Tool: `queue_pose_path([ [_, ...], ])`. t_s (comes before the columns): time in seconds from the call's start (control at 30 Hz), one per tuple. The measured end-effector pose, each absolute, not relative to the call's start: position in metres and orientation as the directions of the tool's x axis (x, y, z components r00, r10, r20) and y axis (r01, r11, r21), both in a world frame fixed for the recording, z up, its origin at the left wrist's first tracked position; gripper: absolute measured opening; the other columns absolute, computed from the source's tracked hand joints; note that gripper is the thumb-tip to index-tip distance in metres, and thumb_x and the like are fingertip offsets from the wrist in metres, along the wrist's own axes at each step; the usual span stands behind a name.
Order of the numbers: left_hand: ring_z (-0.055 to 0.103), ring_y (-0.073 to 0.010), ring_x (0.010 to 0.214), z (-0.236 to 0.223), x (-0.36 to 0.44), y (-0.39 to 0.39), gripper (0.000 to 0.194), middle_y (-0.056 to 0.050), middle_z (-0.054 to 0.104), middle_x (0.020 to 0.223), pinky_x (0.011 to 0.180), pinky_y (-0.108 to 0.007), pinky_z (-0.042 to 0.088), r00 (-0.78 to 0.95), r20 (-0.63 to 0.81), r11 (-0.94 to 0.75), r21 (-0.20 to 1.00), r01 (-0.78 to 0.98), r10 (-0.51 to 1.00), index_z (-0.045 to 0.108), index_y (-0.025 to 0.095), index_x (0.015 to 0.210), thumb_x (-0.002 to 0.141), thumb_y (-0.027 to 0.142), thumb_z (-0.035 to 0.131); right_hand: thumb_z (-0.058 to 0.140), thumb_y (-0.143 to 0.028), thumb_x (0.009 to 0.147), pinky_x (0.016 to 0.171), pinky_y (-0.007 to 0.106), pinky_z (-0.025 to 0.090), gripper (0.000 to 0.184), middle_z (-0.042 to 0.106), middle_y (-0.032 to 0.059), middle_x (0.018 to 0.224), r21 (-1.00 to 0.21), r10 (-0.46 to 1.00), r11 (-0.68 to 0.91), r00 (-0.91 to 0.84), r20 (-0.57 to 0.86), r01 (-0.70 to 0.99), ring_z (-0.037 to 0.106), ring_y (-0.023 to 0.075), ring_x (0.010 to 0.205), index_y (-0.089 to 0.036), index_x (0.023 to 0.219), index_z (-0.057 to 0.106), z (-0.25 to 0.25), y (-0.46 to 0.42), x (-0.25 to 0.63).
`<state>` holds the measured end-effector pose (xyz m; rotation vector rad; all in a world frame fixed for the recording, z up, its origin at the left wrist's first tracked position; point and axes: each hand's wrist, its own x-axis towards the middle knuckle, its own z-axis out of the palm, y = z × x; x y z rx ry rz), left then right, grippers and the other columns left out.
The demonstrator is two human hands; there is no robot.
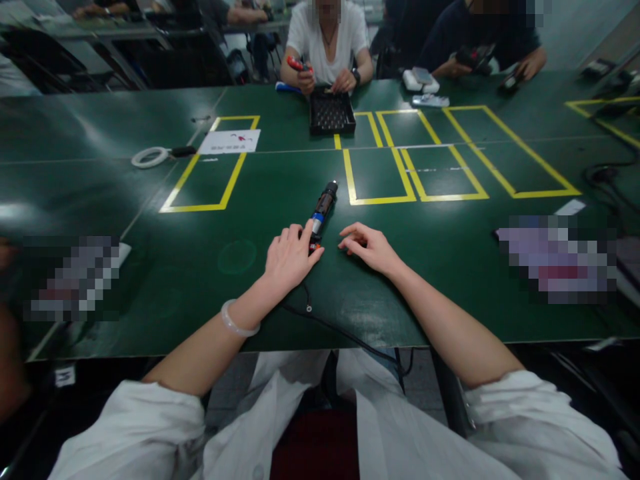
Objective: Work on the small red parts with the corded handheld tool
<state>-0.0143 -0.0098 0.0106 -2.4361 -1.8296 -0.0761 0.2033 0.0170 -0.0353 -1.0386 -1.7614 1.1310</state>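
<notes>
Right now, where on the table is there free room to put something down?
Bare green tabletop lies between the left yellow frame and the dark tool, and between the right hand and the blurred item at right. It is crowded at the left hand, which touches the tool, with the black cord beside it.

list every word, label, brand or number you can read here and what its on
No text can be read with certainty.
White card: a dark line of print and a red mark, too blurred to read.
Small white tag at lower left: a dark mark, too small.
Black-and-blue tool: no legible marking.
</notes>
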Motion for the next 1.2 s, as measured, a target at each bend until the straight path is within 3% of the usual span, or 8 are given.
queue_pose_path([
  [0.43,0.052,-0.0409,0.114,0.016,-0.136,0.000,0.072,-0.025,0.049,0.135,0.090,-0.046,0.041,0.015,0.070,-0.005,-0.153,0.988,0.997,0.029,0.012,0.155,0.097,0.055,0.031,0.057,-0.029,0.088,0.070,0.029,0.052,0.019,0.076,0.0055,0.089,-0.922,0.911,0.292,-0.367,0.187,0.253,0.066,0.0140,0.068,-0.018,0.104,0.062,-0.035,0.017,0.203],
  [0.63,0.052,-0.0382,0.114,0.022,-0.202,0.008,0.071,-0.025,0.051,0.136,0.096,-0.044,0.037,-0.071,0.077,0.092,-0.308,0.947,0.994,0.029,0.011,0.151,0.098,0.058,0.024,0.058,-0.026,0.087,0.071,0.027,0.052,0.017,0.076,0.0049,0.089,-0.914,0.909,0.306,-0.367,0.197,0.267,0.067,0.0136,0.070,-0.018,0.101,0.063,-0.034,0.016,0.203],
  [0.77,0.052,-0.0361,0.116,0.018,-0.247,0.018,0.070,-0.025,0.052,0.136,0.104,-0.047,0.028,-0.143,0.104,0.173,-0.401,0.899,0.984,0.035,0.010,0.146,0.097,0.059,0.027,0.058,-0.026,0.088,0.070,0.027,0.052,0.016,0.076,0.0048,0.088,-0.913,0.910,0.306,-0.365,0.197,0.271,0.066,0.0131,0.069,-0.018,0.101,0.063,-0.034,0.017,0.203],
  [1.0,0.052,-0.0396,0.112,0.023,-0.300,0.029,0.074,-0.029,0.058,0.126,0.102,-0.058,0.024,-0.202,0.110,0.229,-0.405,0.885,0.973,0.048,0.001,0.136,0.092,0.059,0.032,0.057,-0.024,0.088,0.071,0.027,0.051,0.016,0.076,0.0048,0.088,-0.907,0.905,0.316,-0.376,0.200,0.279,0.066,0.0132,0.070,-0.017,0.101,0.063,-0.035,0.017,0.204],
  [1.1,0.053,-0.0359,0.108,0.026,-0.299,0.028,0.070,-0.026,0.062,0.121,0.099,-0.050,0.028,-0.170,0.167,0.228,-0.442,0.868,0.971,0.056,0.003,0.126,0.088,0.059,0.038,0.057,-0.024,0.088,0.071,0.027,0.051,0.016,0.076,0.0046,0.088,-0.910,0.905,0.311,-0.377,0.195,0.274,0.066,0.0133,0.070,-0.017,0.100,0.063,-0.035,0.017,0.204],
  [1.2,0.053,-0.0312,0.106,0.026,-0.292,0.027,0.067,-0.024,0.061,0.123,0.093,-0.037,0.033,-0.200,0.174,0.260,-0.480,0.838,0.964,0.053,0.003,0.124,0.087,0.057,0.038,0.057,-0.024,0.088,0.072,0.027,0.051,0.016,0.076,0.0048,0.089,-0.911,0.906,0.305,-0.378,0.189,0.277,0.067,0.0133,0.071,-0.017,0.101,0.063,-0.034,0.017,0.204],
])
